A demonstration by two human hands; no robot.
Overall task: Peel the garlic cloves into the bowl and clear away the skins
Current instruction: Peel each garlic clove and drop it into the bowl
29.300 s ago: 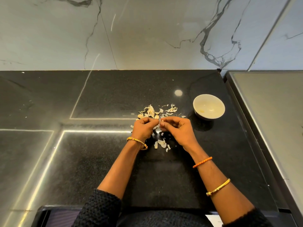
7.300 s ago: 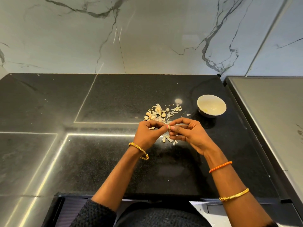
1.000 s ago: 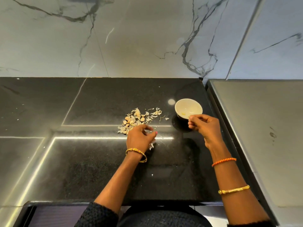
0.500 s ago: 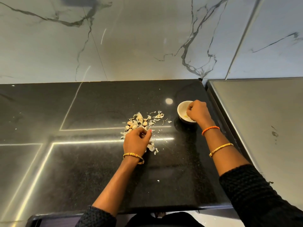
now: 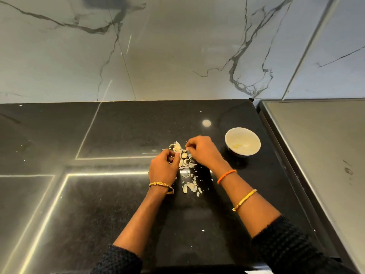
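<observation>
A small pile of unpeeled garlic cloves and papery skins (image 5: 182, 154) lies on the black counter (image 5: 118, 204). My left hand (image 5: 163, 168) is at the pile's left edge, fingers curled round a clove. My right hand (image 5: 204, 152) comes over the pile from the right, and its fingertips pinch a piece at the top of the pile. More loose skins (image 5: 190, 185) trail toward me between my wrists. The white bowl (image 5: 250, 138) stands to the right of the pile with a few peeled cloves (image 5: 237, 146) in it.
A marble wall (image 5: 177, 56) rises behind the counter. A grey steel surface (image 5: 325, 155) adjoins the counter on the right, close to the bowl. A few skin flecks (image 5: 202, 231) lie near the counter's front edge.
My right hand has left the bowl and come back left to the pile. My left hand stayed at the pile. The camera has shifted slightly.
</observation>
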